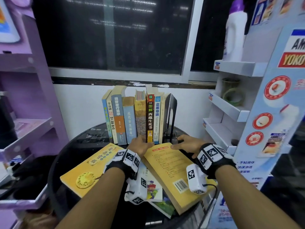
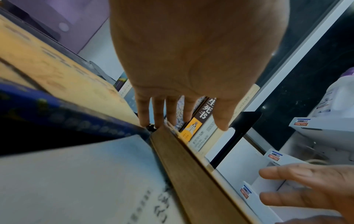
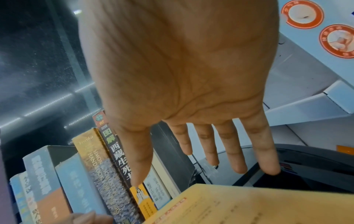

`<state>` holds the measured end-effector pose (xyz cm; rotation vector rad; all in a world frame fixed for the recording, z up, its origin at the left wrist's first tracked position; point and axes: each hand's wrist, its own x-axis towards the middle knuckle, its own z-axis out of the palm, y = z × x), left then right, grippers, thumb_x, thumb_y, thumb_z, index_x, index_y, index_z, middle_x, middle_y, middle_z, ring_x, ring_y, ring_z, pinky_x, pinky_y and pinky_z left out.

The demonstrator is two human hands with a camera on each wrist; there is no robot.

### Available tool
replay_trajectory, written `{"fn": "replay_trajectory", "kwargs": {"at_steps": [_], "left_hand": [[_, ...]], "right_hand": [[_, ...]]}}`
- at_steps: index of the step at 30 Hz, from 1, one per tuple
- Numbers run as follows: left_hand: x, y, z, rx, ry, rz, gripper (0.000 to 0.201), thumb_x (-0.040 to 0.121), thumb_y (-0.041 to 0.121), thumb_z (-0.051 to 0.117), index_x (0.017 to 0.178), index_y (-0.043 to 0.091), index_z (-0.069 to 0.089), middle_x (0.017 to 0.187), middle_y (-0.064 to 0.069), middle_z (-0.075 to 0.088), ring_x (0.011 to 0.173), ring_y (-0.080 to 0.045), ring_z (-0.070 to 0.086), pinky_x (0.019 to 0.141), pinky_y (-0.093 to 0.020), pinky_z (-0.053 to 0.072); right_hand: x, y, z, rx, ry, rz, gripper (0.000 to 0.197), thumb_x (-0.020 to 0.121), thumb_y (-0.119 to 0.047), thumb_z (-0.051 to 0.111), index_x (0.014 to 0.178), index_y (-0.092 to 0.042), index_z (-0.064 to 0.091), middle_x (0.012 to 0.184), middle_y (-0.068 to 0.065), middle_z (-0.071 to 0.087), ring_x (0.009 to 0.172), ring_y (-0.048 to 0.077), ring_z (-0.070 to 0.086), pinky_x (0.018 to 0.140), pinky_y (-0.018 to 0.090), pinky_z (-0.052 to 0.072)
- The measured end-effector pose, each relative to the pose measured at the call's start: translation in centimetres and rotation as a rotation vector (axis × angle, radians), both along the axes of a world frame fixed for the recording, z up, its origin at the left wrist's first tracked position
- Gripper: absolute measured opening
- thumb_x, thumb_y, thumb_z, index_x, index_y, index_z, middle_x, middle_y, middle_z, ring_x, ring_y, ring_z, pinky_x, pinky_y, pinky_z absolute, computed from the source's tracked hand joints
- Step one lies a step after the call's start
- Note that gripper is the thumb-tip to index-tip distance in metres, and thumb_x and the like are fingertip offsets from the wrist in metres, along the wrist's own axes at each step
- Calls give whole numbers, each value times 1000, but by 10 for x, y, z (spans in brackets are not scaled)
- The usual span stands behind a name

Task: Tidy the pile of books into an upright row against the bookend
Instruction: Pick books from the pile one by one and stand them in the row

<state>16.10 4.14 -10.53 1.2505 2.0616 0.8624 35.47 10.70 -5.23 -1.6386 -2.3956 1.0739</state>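
Observation:
Several books stand upright in a row against a black bookend at the back of a round black table. In front lies a loose pile: a yellow book with a barcode on top, a white book under it, and a yellow book with a gold medallion to the left. My left hand reaches with straight fingers to the barcode book's far left corner. My right hand hovers, fingers spread, over its far right corner, holding nothing.
A purple shelf unit stands close on the left. A white display rack stands close on the right, with a white bottle on its top shelf. A dark window and white wall lie behind the row.

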Motion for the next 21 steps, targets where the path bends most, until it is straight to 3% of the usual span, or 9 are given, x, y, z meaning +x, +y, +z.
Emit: {"fn": "replay_trajectory", "kwargs": {"at_steps": [4, 7, 10, 14, 21], "left_hand": [[3, -2, -4, -119, 66, -29, 64, 93, 50, 51, 143, 14, 35, 143, -8, 44, 125, -27, 47, 96, -31, 41], [7, -3, 1, -193, 136, -69, 57, 93, 50, 50, 138, 15, 40, 137, -7, 49, 119, -23, 50, 86, -26, 40], [10, -3, 6, -228, 201, -74, 57, 93, 48, 53, 136, 13, 42, 135, -8, 51, 120, -23, 52, 92, -29, 43], [9, -1, 4, -252, 210, -82, 64, 88, 47, 61, 138, 13, 41, 136, -7, 51, 122, -23, 51, 99, -33, 44], [5, 3, 0, -191, 149, -42, 55, 84, 41, 68, 128, 15, 50, 127, -5, 56, 115, -22, 54, 96, -33, 46]], "right_hand": [[1, -1, -8, -34, -27, -8, 75, 92, -40, 62, 151, -13, 25, 152, 8, 37, 133, 28, 43, 96, 35, 40], [0, 0, -12, -56, -37, -2, 74, 92, -40, 62, 150, -12, 26, 148, 9, 42, 130, 26, 46, 106, 40, 41], [1, -4, -13, -67, -49, -1, 65, 94, -36, 60, 147, -9, 33, 145, 8, 45, 130, 25, 46, 106, 39, 39], [5, -10, -9, -39, -81, 15, 53, 97, -32, 56, 141, -7, 41, 140, 10, 50, 127, 26, 48, 94, 32, 39], [5, -10, -10, -30, -98, 17, 45, 96, -29, 58, 133, -5, 50, 133, 10, 56, 122, 25, 54, 88, 28, 40]]}}
